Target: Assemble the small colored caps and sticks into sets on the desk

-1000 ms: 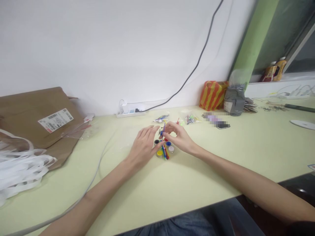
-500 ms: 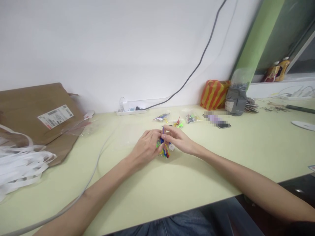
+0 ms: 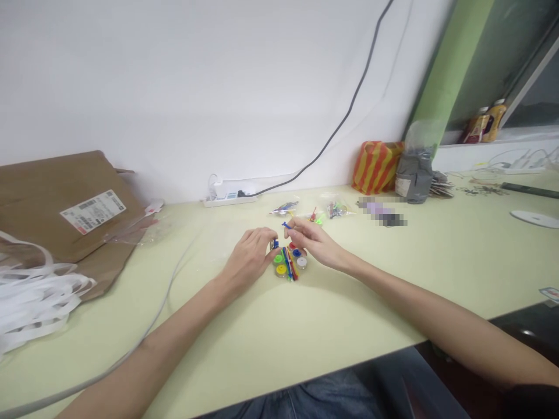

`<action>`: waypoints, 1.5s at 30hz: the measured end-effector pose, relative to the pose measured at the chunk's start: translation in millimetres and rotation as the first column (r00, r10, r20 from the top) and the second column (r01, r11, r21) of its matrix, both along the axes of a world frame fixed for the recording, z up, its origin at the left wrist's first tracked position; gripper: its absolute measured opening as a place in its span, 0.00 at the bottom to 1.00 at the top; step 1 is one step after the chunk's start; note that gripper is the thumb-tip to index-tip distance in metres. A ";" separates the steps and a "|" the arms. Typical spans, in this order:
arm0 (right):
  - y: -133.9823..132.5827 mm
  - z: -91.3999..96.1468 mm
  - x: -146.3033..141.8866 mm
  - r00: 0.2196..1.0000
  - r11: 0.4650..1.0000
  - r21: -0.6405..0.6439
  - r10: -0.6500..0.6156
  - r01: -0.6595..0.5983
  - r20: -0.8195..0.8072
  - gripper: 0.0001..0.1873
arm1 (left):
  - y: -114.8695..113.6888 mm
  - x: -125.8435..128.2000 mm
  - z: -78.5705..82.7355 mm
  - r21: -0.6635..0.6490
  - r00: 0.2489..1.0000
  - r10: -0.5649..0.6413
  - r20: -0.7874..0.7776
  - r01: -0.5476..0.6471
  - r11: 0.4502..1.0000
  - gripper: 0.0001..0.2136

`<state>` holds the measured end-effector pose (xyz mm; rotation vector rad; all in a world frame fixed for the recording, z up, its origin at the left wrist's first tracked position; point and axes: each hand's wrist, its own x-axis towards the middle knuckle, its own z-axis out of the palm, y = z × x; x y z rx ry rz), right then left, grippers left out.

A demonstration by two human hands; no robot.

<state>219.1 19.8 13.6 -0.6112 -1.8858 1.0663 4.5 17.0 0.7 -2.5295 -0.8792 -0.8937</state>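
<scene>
On the pale yellow-green table [image 3: 305, 326] lies a small cluster of coloured round plastic pieces and thin sticks [image 3: 289, 263]. My left hand [image 3: 250, 256] rests beside the cluster's left edge, fingers curled, pinching a small blue piece [image 3: 275, 243] at its fingertips. My right hand [image 3: 313, 243] is just behind the cluster, fingers pinched on a short blue stick [image 3: 286, 224] that pokes out to the left. The two hands are a few centimetres apart.
Small clear bags of coloured parts [image 3: 332, 209] lie behind the hands. A white power strip [image 3: 227, 198] with a dark cable sits by the wall. A brown paper bag [image 3: 65, 209] and white straps [image 3: 35, 297] fill the left; a striped bag [image 3: 375, 167] and grey pouch [image 3: 413, 174] stand at the right.
The hands, pressed together over the cluster half a second ago, have drawn apart. The right hand lifted back with the blue stick; the coloured discs show again.
</scene>
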 end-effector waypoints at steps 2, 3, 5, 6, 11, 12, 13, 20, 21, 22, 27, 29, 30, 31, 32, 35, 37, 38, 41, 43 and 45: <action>1.6 -1.9 -1.7 0.999 0.999 0.029 -0.045 0.044 0.030 0.17 | 0.1 0.0 -1.2 0.029 1.000 0.010 0.002 -0.010 1.000 0.07; 2.0 -2.8 -2.6 0.997 0.998 0.028 -0.059 0.058 0.039 0.17 | -0.4 0.2 -1.9 0.037 1.000 0.012 0.010 -0.012 0.999 0.07; 2.1 -4.3 -4.1 0.996 0.998 0.006 -0.070 0.070 0.046 0.18 | -1.8 0.6 -3.5 0.036 0.999 0.008 0.034 -0.009 0.999 0.07; 2.1 -4.8 -4.6 0.997 0.998 -0.009 -0.068 0.069 0.048 0.18 | -2.4 0.6 -4.3 0.032 0.999 0.002 0.050 -0.003 0.999 0.08; 2.3 -6.1 -4.8 0.992 0.997 0.001 -0.082 0.082 0.092 0.18 | -2.2 -0.5 -7.5 -0.004 0.994 -0.009 0.111 0.010 1.000 0.11; 2.6 -6.6 -4.9 0.991 0.997 0.005 -0.080 0.080 0.107 0.19 | -1.7 -0.7 -7.8 -0.005 0.994 -0.008 0.111 0.009 1.000 0.11; 3.1 -7.2 -5.0 0.990 0.997 0.011 -0.077 0.076 0.121 0.19 | -1.2 -0.9 -8.0 -0.003 0.994 -0.007 0.106 0.008 1.000 0.12; 20.7 -5.8 13.2 0.878 0.899 0.336 -0.382 0.280 0.288 0.11 | 2.5 -2.8 -4.3 -0.045 0.992 0.075 0.100 -0.071 0.996 0.14; 25.8 -5.8 19.3 0.809 0.864 0.400 -0.458 0.307 0.368 0.09 | 4.2 -4.3 -3.7 -0.063 0.990 0.112 0.091 -0.106 0.992 0.13; 30.9 -6.0 25.4 0.722 0.836 0.452 -0.517 0.311 0.459 0.08 | 6.5 -6.5 -3.4 -0.076 0.986 0.146 0.078 -0.141 0.987 0.12; 45.0 -8.6 43.5 0.409 0.836 0.514 -0.543 0.189 0.733 0.09 | 23.9 -22.7 -8.9 -0.131 0.955 0.287 -0.073 -0.294 0.947 0.09; 42.6 -7.7 42.4 0.413 0.849 0.500 -0.522 0.171 0.746 0.08 | 30.4 -28.9 -14.6 -0.167 0.939 0.323 -0.121 -0.340 0.925 0.10; 40.3 -6.5 40.8 0.423 0.854 0.493 -0.513 0.164 0.747 0.08 | 33.0 -31.5 -17.7 -0.195 0.934 0.329 -0.136 -0.351 0.916 0.11; 37.5 -5.0 39.0 0.430 0.860 0.486 -0.501 0.154 0.751 0.07 | 35.1 -33.6 -20.7 -0.229 0.931 0.332 -0.148 -0.359 0.905 0.12; 34.8 -3.2 37.1 0.432 0.866 0.478 -0.489 0.143 0.757 0.07 | 36.6 -35.3 -23.3 -0.270 0.930 0.333 -0.158 -0.365 0.891 0.13; 28.3 2.2 33.2 0.413 0.884 0.452 -0.457 0.117 0.787 0.09 | 38.6 -37.7 -27.8 -0.369 0.923 0.338 -0.183 -0.383 0.847 0.15; 26.4 4.5 32.1 0.403 0.889 0.445 -0.449 0.110 0.798 0.09 | 38.4 -37.7 -28.2 -0.392 0.918 0.344 -0.198 -0.396 0.830 0.15; 26.0 5.0 31.8 0.400 0.889 0.445 -0.450 0.110 0.798 0.09 | 38.2 -37.5 -27.9 -0.397 0.915 0.347 -0.205 -0.402 0.825 0.15; 26.3 4.6 31.2 0.399 0.890 0.443 -0.446 0.106 0.801 0.09 | 37.2 -36.7 -26.5 -0.409 0.908 0.356 -0.221 -0.417 0.812 0.15; 26.8 3.6 31.4 0.402 0.892 0.441 -0.440 0.097 0.803 0.08 | 36.4 -36.0 -25.5 -0.412 0.906 0.358 -0.226 -0.422 0.808 0.16; 27.3 3.0 32.4 0.417 0.886 0.454 -0.449 0.095 0.790 0.09 | 35.7 -35.1 -24.4 -0.411 0.904 0.359 -0.233 -0.426 0.806 0.16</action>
